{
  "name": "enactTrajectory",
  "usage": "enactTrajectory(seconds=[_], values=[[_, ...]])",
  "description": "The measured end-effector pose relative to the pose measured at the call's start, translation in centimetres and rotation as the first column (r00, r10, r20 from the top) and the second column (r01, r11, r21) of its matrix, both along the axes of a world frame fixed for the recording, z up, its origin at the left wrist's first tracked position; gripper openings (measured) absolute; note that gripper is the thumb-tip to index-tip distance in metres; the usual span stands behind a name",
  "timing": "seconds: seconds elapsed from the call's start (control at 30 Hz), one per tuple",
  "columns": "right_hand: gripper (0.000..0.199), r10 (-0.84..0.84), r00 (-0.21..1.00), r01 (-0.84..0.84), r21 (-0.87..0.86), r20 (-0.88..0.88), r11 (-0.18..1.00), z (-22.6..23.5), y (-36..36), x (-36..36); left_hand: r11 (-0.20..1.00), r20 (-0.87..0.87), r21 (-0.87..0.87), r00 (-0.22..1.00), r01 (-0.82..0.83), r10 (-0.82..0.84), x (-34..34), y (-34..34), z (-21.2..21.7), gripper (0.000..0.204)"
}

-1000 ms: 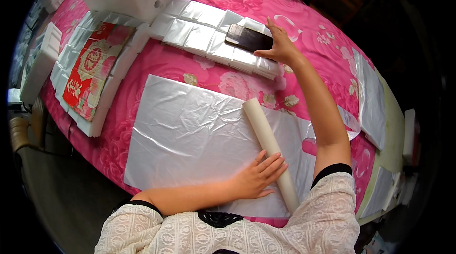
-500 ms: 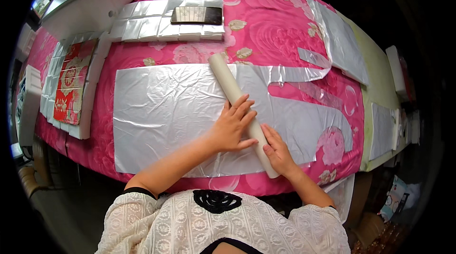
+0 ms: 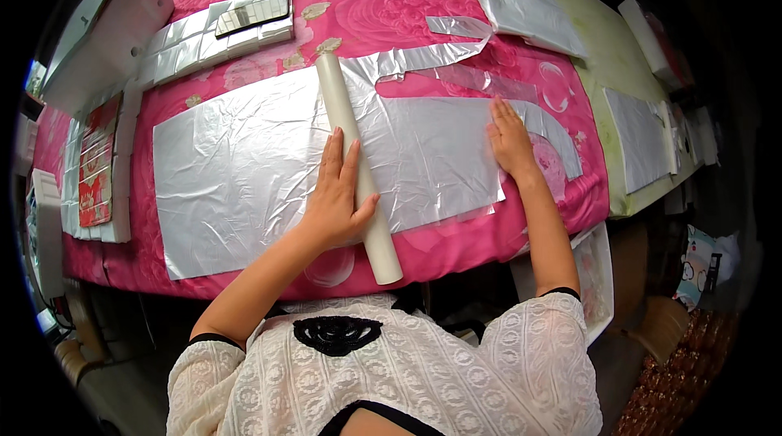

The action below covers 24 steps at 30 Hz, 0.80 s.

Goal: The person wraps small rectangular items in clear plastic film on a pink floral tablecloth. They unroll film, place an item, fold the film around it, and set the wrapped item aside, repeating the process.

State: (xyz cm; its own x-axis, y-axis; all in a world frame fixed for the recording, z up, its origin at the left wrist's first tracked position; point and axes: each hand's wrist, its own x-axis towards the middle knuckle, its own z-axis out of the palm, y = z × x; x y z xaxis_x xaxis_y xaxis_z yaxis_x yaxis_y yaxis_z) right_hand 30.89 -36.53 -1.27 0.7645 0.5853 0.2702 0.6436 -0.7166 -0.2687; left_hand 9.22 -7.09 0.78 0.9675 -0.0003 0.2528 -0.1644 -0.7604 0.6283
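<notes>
A thin silver-grey plastic sheet (image 3: 236, 159) with strap-like strips at its right end lies spread out and creased. Across its middle rests a long cream tube (image 3: 350, 134), slanting from the far side toward me, its near end past the sheet's edge. My left hand (image 3: 330, 195) presses on the tube and the plastic beside it, fingers stretched out and thumb over the tube. Off to the right, my right hand (image 3: 511, 143) lies flat with extended fingers on the sheet's right part, near the curved strip.
A pink floral cloth (image 3: 391, 12) covers the table. Folded silver packets (image 3: 187, 37) with a phone (image 3: 252, 15) on them, a white foam box (image 3: 106, 45) and a red packet (image 3: 99, 163) stand left. More silver plastic (image 3: 521, 0) lies at the far right.
My right hand has left the tube and moved right onto the plastic. My left hand stays at the tube, which is now more upright in view. The whole view has shifted.
</notes>
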Motion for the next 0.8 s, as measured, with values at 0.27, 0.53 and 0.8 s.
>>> enactTrajectory(seconds=[0.27,0.53,0.8], values=[[0.025,-0.413,0.907,0.398,0.152,0.085,0.905,-0.2,-9.6,2.8,0.996,-0.035,0.082,0.999,0.038,-0.035,-0.6,-1.7,0.6,0.081],[0.017,-0.309,0.945,0.235,0.442,0.105,0.866,5.4,-1.1,-3.9,0.998,0.123,0.044,0.991,0.041,-0.046,-0.3,-2.6,1.5,0.067],[0.023,0.504,0.744,-0.264,0.5,-0.439,0.825,8.6,12.3,-18.7,0.413,-0.493,-0.851,0.765,-0.324,-0.415,-0.5,-0.3,5.0,0.034]])
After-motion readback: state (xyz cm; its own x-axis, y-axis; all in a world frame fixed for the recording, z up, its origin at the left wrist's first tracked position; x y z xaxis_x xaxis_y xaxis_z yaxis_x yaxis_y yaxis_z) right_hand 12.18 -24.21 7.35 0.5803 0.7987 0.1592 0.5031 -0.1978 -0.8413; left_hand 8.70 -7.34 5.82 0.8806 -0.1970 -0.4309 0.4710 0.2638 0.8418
